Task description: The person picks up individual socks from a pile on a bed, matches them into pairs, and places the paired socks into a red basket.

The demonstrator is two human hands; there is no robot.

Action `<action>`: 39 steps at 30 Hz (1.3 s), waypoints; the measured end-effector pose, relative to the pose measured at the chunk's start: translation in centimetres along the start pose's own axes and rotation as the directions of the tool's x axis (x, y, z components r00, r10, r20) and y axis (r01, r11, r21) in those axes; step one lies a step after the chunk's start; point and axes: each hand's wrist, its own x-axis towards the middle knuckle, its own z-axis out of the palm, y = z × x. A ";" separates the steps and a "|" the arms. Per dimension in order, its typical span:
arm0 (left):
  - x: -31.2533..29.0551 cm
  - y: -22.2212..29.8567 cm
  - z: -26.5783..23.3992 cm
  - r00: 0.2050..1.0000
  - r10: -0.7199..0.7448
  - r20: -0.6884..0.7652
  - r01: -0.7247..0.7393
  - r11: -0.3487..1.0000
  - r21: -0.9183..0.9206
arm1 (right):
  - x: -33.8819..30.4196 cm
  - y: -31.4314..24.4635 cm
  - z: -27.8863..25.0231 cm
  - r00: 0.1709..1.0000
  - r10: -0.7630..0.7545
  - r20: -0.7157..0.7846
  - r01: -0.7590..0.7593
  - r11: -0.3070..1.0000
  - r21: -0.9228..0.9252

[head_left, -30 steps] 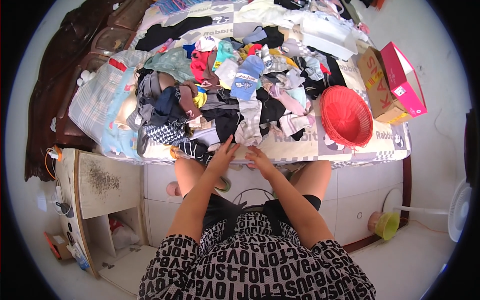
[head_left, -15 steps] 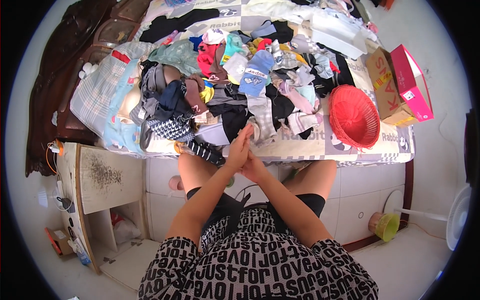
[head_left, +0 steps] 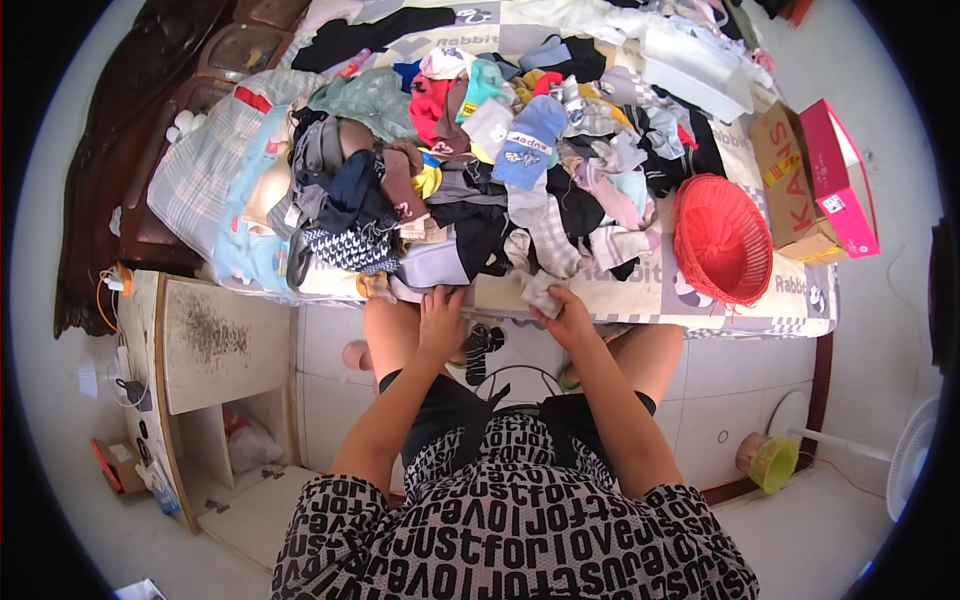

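A mixed pile of socks and small clothes lies along the bed. At its near edge my right hand (head_left: 566, 316) pinches a pale grey sock (head_left: 541, 293). To the left, my left hand (head_left: 440, 318) rests on the bed's edge with its fingers stretched out, just below a light grey and black cloth (head_left: 432, 264). A blue sock with a white band (head_left: 528, 150) lies on top of the pile, above a long pale sock (head_left: 545, 228). Below the bed's edge, between my legs, a black sock with white stripes (head_left: 482, 352) is on the floor.
A red woven basket (head_left: 722, 240) stands right of the pile, beside a brown and pink cardboard box (head_left: 800, 185). Farther back is a translucent white bin (head_left: 695, 70). A wooden cabinet (head_left: 215, 340) stands at the left, a green bucket (head_left: 772, 464) on the floor at the right.
My hands, together before, have parted. The right has taken hold of the pale grey sock; the left has moved left to the bed's edge. The striped sock has dropped from the edge to the floor.
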 end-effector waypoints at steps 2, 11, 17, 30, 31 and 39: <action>0.8 0.5 0.5 0.994 -0.016 -0.105 -0.009 0.972 -0.234 | -0.9 -0.2 0.8 0.996 0.005 0.085 0.002 0.997 -0.075; 4.4 7.3 -1.4 0.891 -0.040 0.453 0.454 0.022 -0.891 | -5.3 -2.1 3.7 0.910 -0.134 0.392 0.379 0.651 -0.658; 4.3 6.4 -2.0 0.829 -0.245 0.502 0.316 -0.536 -0.783 | -6.3 -3.3 1.4 0.908 -0.322 0.269 0.419 0.672 -0.610; 4.1 8.7 -3.2 0.789 -0.239 0.566 0.339 -0.599 -0.726 | -1.2 -4.8 4.8 0.408 -0.854 0.322 0.554 -0.048 -0.831; 4.1 8.8 -3.0 0.772 -0.227 0.593 0.371 -0.597 -0.711 | -3.1 -5.2 6.7 0.467 -0.836 0.288 0.660 0.113 -0.743; 4.1 10.9 -2.2 0.853 0.020 0.522 0.363 -0.741 -0.564 | -9.2 -2.3 8.3 0.880 -0.370 0.298 0.462 0.811 -0.358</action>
